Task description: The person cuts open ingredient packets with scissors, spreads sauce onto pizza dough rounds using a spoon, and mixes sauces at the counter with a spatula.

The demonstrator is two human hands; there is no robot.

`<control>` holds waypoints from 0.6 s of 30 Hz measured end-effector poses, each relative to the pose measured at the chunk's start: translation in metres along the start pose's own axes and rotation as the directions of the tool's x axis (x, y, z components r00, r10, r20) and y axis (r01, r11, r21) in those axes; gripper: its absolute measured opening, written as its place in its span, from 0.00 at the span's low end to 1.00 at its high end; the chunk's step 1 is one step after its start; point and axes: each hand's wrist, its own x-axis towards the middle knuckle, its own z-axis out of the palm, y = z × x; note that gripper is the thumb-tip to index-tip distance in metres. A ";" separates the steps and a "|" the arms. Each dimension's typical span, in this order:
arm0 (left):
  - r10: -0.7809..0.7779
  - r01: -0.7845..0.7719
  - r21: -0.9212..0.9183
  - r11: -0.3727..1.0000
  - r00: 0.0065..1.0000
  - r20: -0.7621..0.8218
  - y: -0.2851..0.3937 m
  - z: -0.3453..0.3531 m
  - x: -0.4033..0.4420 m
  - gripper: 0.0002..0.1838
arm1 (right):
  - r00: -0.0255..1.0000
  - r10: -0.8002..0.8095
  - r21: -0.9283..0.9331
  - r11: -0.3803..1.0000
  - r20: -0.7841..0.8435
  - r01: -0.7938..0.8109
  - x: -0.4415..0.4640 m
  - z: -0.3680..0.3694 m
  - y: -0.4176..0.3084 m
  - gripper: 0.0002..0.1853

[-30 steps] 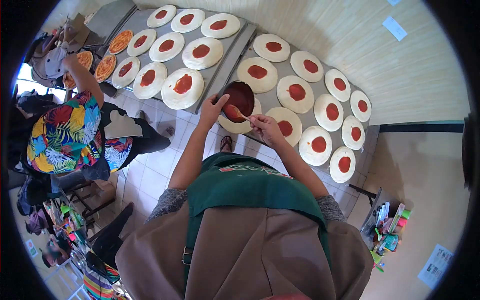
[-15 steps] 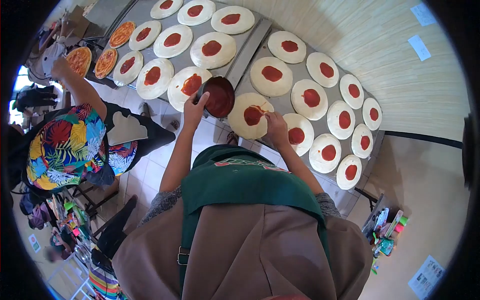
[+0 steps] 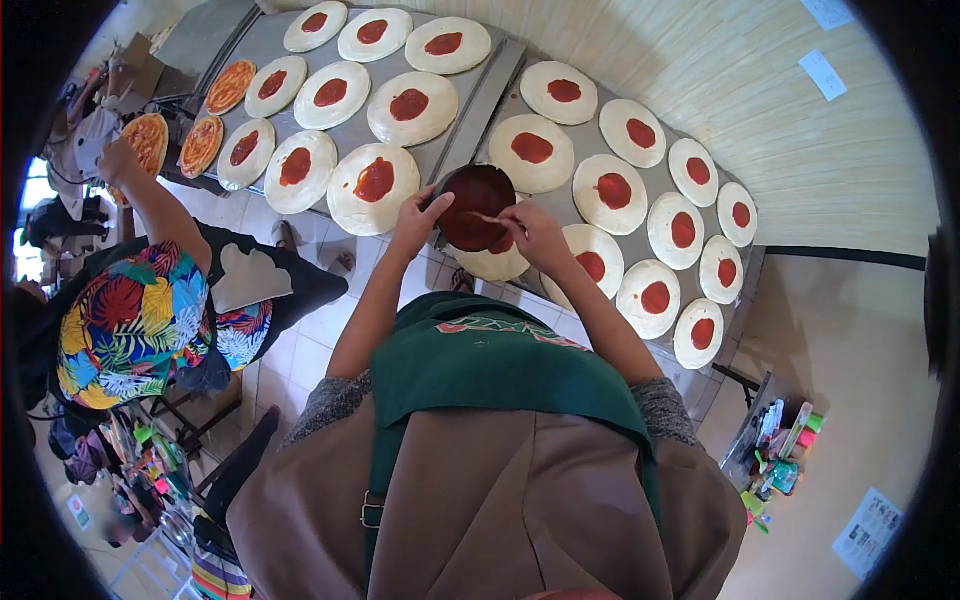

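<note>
My left hand (image 3: pixel 412 226) is closed on the near left rim of a dark bowl (image 3: pixel 462 236) with red sauce inside. My right hand (image 3: pixel 535 238) grips a thin, light-brown spoon (image 3: pixel 486 217), whose far end dips into the bowl; the tip is hard to make out. The bowl hangs over a round pizza base (image 3: pixel 497 267) and hides most of it and its sauce. Left of the bowl lies a pizza base (image 3: pixel 374 212) with a red patch in its middle. Another sauced base (image 3: pixel 583 240) is partly behind my right wrist.
Several sauced bases cover two metal tables (image 3: pixel 490 98). Pizzas with sauce spread wide (image 3: pixel 201 146) lie at the left end. A co-worker in a flowered shirt (image 3: pixel 130 325) reaches toward them. A wall (image 3: pixel 680 70) runs behind the right table, and a small shelf of goods (image 3: pixel 775 450) stands lower right.
The bowl and my left hand have moved right, over the base. My right hand has lifted the spoon from that base's sauce into the bowl. The view has shifted slightly.
</note>
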 end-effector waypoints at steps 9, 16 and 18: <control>0.046 -0.046 -0.017 0.999 0.999 0.002 0.008 0.006 -0.005 0.27 | 0.956 0.249 0.321 0.903 0.152 -0.286 -0.021 0.009 0.004 0.10; 0.043 -0.027 0.078 0.997 0.977 -0.210 0.003 -0.005 -0.010 0.23 | 0.891 0.438 0.515 0.740 0.121 -0.433 -0.040 -0.001 0.002 0.11; 0.065 -0.044 0.088 0.995 0.964 -0.258 0.003 -0.012 -0.013 0.23 | 0.947 0.305 0.275 0.923 -0.100 -0.269 -0.044 0.003 0.008 0.10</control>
